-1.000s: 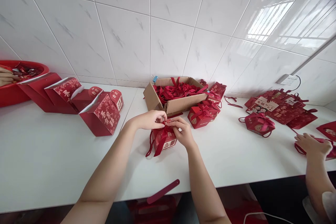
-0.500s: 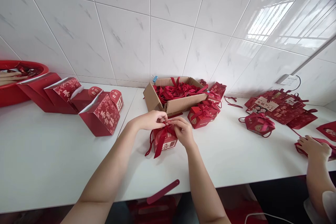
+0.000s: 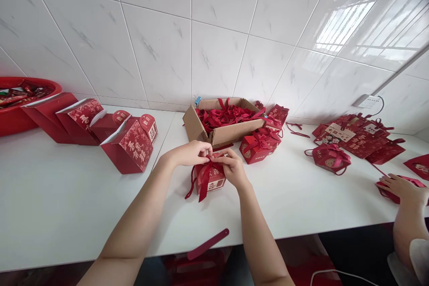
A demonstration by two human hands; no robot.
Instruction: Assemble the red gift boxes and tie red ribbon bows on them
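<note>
- I see both hands at mid-table: left hand [image 3: 191, 153] & right hand [image 3: 234, 169], fingers pinched narrow on the ribbon [image 3: 205, 179] at the top of the gift box [image 3: 214, 182].
- Gift box stands on the white table [image 3: 60, 196], centre-front, just in front of the carton [image 3: 224, 135], which is full of red ribbons.
- Table is glossy white and runs L-R along the wall [image 3: 161, 44].
- Wall is white marbled tile w/ window glare top R; socket [image 3: 368, 100] sits low on the R.
- L side: open red boxes [image 3: 129, 145] in a row, red basin [image 3: 13, 114] at the far edge.
- R side: tied boxes [image 3: 256, 147] touching the carton, flat packs [image 3: 358, 139] further R.
- Another person's hand [image 3: 404, 187] rests on a red piece at the R edge.
- Red strip [image 3: 208, 244] overhangs the near table edge.
</note>
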